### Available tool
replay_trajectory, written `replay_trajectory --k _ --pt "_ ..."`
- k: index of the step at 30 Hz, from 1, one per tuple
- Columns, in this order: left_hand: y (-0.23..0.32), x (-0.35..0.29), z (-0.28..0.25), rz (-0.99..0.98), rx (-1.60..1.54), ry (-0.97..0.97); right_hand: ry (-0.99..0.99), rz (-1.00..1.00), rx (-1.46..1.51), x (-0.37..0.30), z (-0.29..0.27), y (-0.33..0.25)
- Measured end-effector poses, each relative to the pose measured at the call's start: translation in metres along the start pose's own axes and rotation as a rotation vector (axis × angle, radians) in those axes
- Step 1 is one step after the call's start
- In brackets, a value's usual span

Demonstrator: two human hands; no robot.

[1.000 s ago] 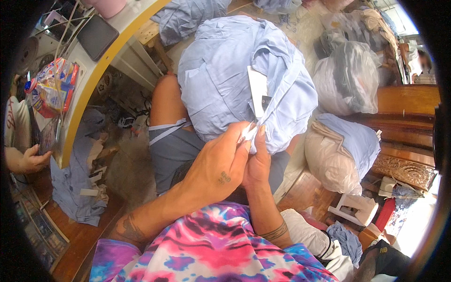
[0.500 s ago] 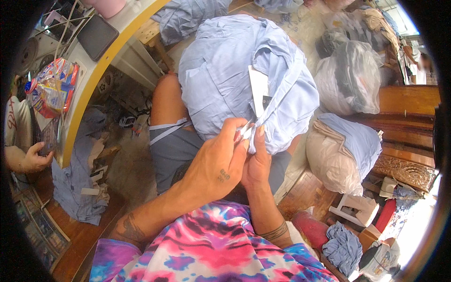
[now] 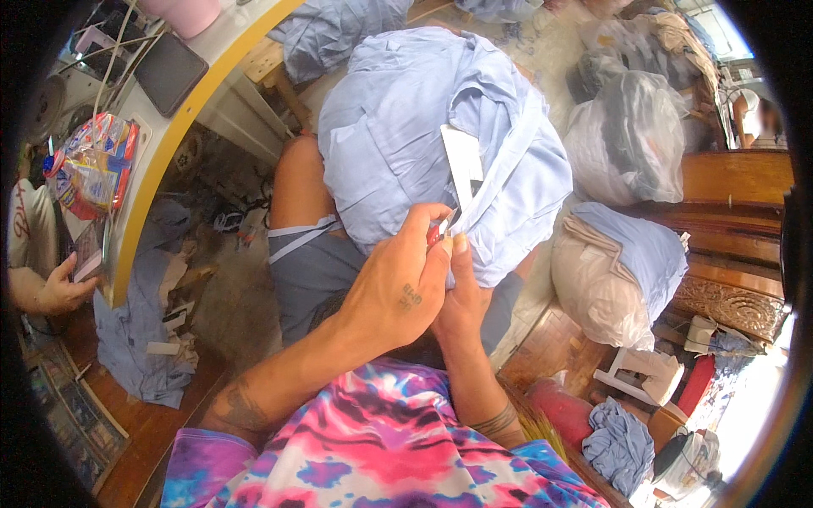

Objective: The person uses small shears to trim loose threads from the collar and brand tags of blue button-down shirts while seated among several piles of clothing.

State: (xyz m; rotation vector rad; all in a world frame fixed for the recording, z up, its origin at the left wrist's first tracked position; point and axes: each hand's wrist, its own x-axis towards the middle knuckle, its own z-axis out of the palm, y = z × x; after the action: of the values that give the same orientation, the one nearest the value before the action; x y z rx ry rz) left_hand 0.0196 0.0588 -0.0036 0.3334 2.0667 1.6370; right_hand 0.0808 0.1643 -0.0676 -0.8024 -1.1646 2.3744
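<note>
On my lap rests a big rounded bundle of light blue cloth [image 3: 398, 127]. A white pointed piece [image 3: 460, 169] lies in its fold, along a raised strip of the cloth. My left hand [image 3: 398, 288] is closed around a small red tool [image 3: 436, 234] with a thin dark tip, mostly hidden by the fingers; its exact kind does not show. The tip meets the cloth's near edge. My right hand [image 3: 464, 300], just beside it, pinches that edge between thumb and fingers. The palm side of both hands is hidden.
A yellow-edged table [image 3: 203, 72] on the left bears a dark tablet-like slab [image 3: 171, 73] and a colourful plastic package [image 3: 100, 161]. Another person's hand [image 3: 63, 284] holds a phone-like device there. On the right stand stuffed bags [image 3: 627, 140] and a cloth-topped sack [image 3: 597, 288].
My hands have shifted slightly, and the red of the tool now shows between my left fingers. At the left, the other person's device has tilted.
</note>
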Motion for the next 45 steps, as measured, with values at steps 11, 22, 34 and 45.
replay_trajectory --k 11,22,34,45 --pt "0.009 0.024 -0.005 0.075 -0.05 0.055 0.036 -0.033 -0.047 -0.006 0.013 -0.007" --pt "0.023 0.036 -0.002 0.041 -0.014 0.068 0.113 -0.036 -0.07 -0.012 0.015 -0.002" --pt "0.026 0.028 0.007 0.227 0.103 0.143 0.047 -0.017 -0.024 -0.01 0.014 0.002" --pt "0.009 0.018 0.013 0.442 0.383 0.104 -0.185 0.404 0.521 0.032 -0.018 -0.027"
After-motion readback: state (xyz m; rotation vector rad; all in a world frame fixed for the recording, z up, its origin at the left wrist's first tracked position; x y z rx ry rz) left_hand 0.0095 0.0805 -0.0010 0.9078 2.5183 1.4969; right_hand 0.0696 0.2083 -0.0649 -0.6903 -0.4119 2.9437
